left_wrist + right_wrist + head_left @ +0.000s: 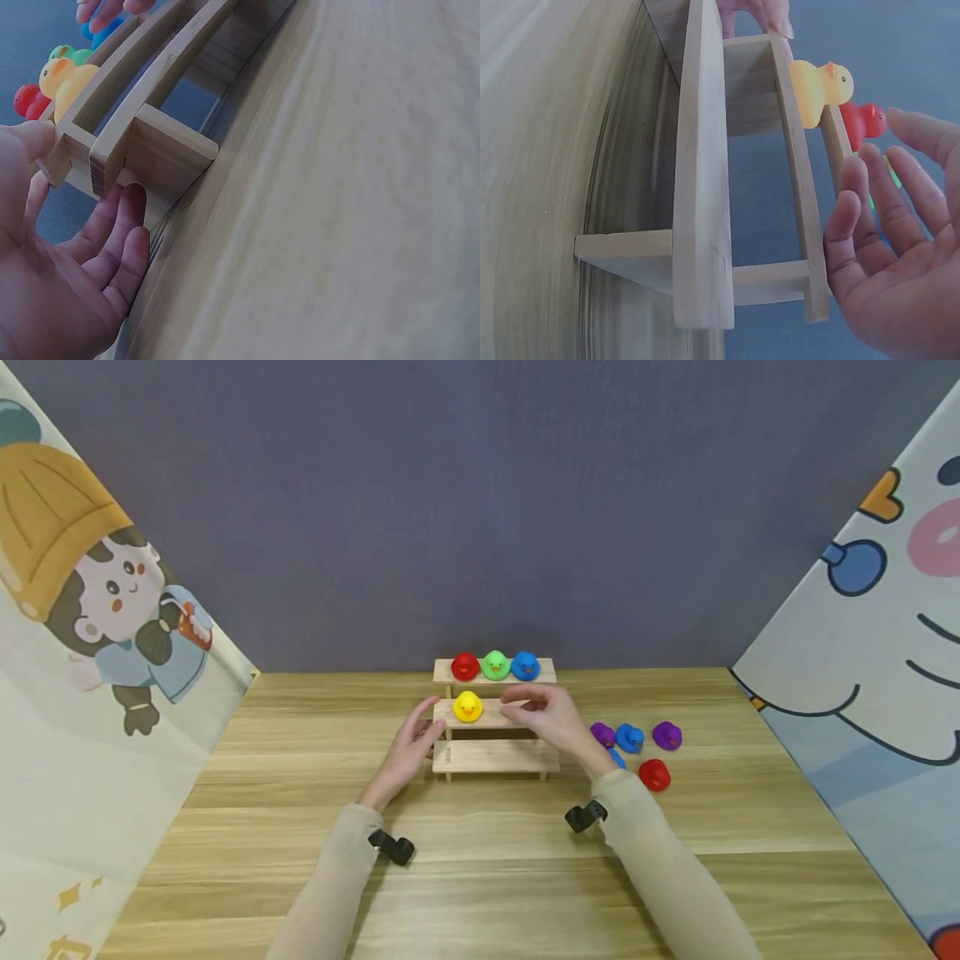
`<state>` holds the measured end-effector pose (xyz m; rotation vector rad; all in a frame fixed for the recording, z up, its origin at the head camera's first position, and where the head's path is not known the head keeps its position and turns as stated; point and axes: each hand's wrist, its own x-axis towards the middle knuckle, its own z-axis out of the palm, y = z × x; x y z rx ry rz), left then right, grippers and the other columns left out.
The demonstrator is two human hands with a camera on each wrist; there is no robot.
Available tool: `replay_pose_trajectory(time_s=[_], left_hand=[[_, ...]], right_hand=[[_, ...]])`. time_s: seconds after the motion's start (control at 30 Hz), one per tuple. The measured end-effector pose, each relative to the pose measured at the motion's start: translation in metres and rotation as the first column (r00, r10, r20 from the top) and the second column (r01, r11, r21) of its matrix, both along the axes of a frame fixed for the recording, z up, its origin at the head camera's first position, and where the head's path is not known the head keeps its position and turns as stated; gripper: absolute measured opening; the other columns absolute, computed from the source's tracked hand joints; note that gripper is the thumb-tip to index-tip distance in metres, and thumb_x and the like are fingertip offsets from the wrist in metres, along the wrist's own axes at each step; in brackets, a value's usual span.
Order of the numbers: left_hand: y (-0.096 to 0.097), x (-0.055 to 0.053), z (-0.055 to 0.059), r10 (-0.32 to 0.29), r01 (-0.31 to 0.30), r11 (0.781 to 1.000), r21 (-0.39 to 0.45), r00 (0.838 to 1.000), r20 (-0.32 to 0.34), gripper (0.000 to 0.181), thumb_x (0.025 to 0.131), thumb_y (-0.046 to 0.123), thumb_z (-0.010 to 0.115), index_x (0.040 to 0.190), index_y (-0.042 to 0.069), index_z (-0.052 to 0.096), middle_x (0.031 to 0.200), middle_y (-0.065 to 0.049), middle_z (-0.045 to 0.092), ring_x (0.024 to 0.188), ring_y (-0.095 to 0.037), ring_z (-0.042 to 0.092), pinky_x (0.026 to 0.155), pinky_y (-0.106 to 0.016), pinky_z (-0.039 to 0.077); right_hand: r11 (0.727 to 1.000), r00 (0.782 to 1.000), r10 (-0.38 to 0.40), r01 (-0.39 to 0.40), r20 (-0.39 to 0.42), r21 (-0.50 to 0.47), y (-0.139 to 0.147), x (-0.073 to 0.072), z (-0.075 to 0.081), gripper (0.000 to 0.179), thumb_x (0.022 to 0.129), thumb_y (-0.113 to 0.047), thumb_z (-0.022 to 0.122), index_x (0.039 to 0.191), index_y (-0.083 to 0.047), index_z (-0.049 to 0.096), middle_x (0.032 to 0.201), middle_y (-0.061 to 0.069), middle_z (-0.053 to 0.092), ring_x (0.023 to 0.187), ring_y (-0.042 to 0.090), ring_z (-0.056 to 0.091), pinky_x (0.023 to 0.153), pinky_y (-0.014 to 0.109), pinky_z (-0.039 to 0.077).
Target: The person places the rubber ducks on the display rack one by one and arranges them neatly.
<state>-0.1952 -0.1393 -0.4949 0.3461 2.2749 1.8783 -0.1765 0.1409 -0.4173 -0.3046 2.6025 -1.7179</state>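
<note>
A three-tier wooden display stand (495,757) holds toy ducks. On its top tier sit a red duck (465,667), a green duck (496,666) and a blue duck (526,666), side by side. The yellow duck (467,707) stands toward the left of the middle tier. My left hand (408,747) is at the stand's left end, its thumb by the end of the middle tier and its relaxed fingers (124,240) beside the side board. Over the right part of the middle tier, my right hand (553,718) has loosely bent fingers (892,202) with nothing visible between them.
To the right of the stand, several loose ducks lie on the wooden table (480,877): a purple duck (602,735), a blue duck (630,738), another purple duck (667,736), a red duck (656,775) and a partly hidden blue one. A grey-blue wall (487,510) rises behind.
</note>
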Motion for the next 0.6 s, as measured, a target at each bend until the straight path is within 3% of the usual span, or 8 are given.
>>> replay_pose_trajectory(time_s=[0.43,0.6], left_hand=[[-0.002,-0.001,0.0,0.007,-0.007,1.0,-0.017,1.0,-0.002,0.06,0.114,0.035,0.053,0.168,0.021,0.032,0.142,-0.028,0.062,0.125,-0.041,0.064,0.084,-0.03,0.056],[-0.001,-0.002,-0.001,0.001,-0.001,1.0,-0.015,1.0,-0.002,0.059,0.114,0.035,0.053,0.168,0.022,0.033,0.141,-0.027,0.063,0.124,-0.04,0.064,0.083,-0.029,0.057]], right_hand=[[1.0,0.999,-0.029,0.029,0.013,0.008,0.03,0.01,-0.001,0.037,0.098,-0.025,0.079,0.128,-0.004,0.075,0.126,0.015,0.077,0.096,0.017,0.072,0.08,0.023,0.058],[0.997,0.998,-0.054,0.053,0.024,0.056,0.042,0.02,-0.003,0.037,0.099,-0.029,0.079,0.129,-0.007,0.076,0.125,0.012,0.078,0.098,0.014,0.071,0.082,0.024,0.057]])
